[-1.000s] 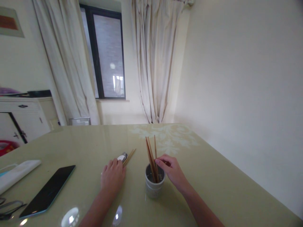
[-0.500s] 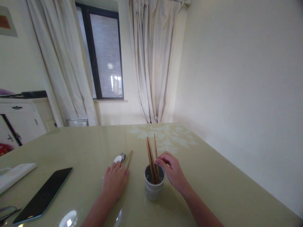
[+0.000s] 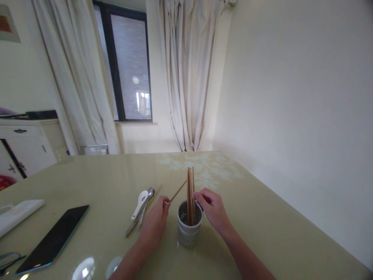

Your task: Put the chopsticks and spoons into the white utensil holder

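My left hand (image 3: 157,214) is closed in a pinch on a wooden chopstick (image 3: 178,189), which slants up and right toward the cup. A grey cup (image 3: 189,235) stands upright on the table with several chopsticks (image 3: 190,186) upright in it. At the right of this bundle, my right hand (image 3: 214,204) pinches a chopstick just above the cup's rim. Left of my left hand lie a white spoon (image 3: 140,204), metal spoon (image 3: 150,192) and a chopstick (image 3: 158,190). My left hand partly hides that lying chopstick.
A black tablet (image 3: 54,239) lies on the table (image 3: 116,175) at the left. Beyond it are a white object (image 3: 19,214) and, at the frame edge, scissors (image 3: 10,260). The table's right edge runs along a white wall (image 3: 305,97).
My left hand has lifted a chopstick off the table and moved right toward the cup, uncovering the spoons. The chopsticks in the cup now stand straighter and closer together, with my right hand beside them.
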Available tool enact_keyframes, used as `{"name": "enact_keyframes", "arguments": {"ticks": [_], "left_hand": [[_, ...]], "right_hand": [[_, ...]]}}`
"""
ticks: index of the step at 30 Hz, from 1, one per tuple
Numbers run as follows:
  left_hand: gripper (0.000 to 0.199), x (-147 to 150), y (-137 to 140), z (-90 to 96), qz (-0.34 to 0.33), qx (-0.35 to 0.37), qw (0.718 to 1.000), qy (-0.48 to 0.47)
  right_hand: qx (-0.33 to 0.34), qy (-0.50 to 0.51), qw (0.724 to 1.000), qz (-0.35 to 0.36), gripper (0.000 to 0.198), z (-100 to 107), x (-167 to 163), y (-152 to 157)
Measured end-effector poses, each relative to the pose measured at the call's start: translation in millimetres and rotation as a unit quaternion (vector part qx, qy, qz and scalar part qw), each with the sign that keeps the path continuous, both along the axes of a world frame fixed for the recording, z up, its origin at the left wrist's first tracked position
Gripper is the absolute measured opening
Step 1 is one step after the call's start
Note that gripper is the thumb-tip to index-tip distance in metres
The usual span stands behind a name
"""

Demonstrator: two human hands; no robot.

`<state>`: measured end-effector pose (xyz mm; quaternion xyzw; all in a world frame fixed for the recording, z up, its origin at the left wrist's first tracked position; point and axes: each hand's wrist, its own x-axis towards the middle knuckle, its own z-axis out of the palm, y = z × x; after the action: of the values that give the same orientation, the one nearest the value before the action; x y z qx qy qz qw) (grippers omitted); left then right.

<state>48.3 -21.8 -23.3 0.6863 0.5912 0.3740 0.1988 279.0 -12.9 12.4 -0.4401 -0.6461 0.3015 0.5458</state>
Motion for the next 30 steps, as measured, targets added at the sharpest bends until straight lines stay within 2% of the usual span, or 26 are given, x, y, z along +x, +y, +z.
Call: {"name": "enact_keyframes", "arguments": {"ticks": [2,5,9,11,13,15,17,19,21,23,27,30], "left_hand": [[0.032,5,-2,-3.8,-0.021,0.016,0.998,-0.064],[0.035,10,-4,-4.2,-0.076,0.022,0.991,-0.106],[0.033,14,-7,0.1,-0.162,0.023,0.982,-0.093],[0.034,13,-7,1.9,-0.176,0.025,0.982,-0.064],[0.036,7,-4,2.8,-0.137,0.033,0.99,0.005],[0.037,-4,2,2.6,-0.052,0.047,0.989,0.129],[0.036,-19,7,1.6,0.041,0.059,0.963,0.261],[0.036,-32,10,0.4,0.1,0.056,0.929,0.353],[0.039,-41,11,0.1,0.127,0.04,0.907,0.4],[0.04,-45,10,1.4,0.133,0.022,0.897,0.422],[0.037,-45,8,6.4,0.145,0.002,0.894,0.425],[0.035,-45,7,9.2,0.156,-0.008,0.891,0.425]], "right_hand": [[-0.027,0.033,0.999,-0.004,0.063,-3,-2,3],[-0.077,0.081,0.994,0.003,0.069,-12,-9,8],[-0.144,0.12,0.978,0.094,0.065,-23,-24,14],[-0.148,0.149,0.973,0.094,0.063,-22,-25,16],[-0.109,0.175,0.977,0.045,0.062,-15,-18,17],[-0.042,0.203,0.978,-0.028,0.061,-3,-2,18],[0.034,0.227,0.968,-0.102,0.055,10,19,18],[0.088,0.272,0.947,-0.146,0.051,21,35,15],[0.104,0.305,0.937,-0.136,0.048,29,42,11],[0.091,0.301,0.945,-0.094,0.047,31,39,5],[0.043,0.21,0.977,-0.005,0.051,27,16,-4],[0.002,0.153,0.988,0.03,0.055,21,4,-7]]}}
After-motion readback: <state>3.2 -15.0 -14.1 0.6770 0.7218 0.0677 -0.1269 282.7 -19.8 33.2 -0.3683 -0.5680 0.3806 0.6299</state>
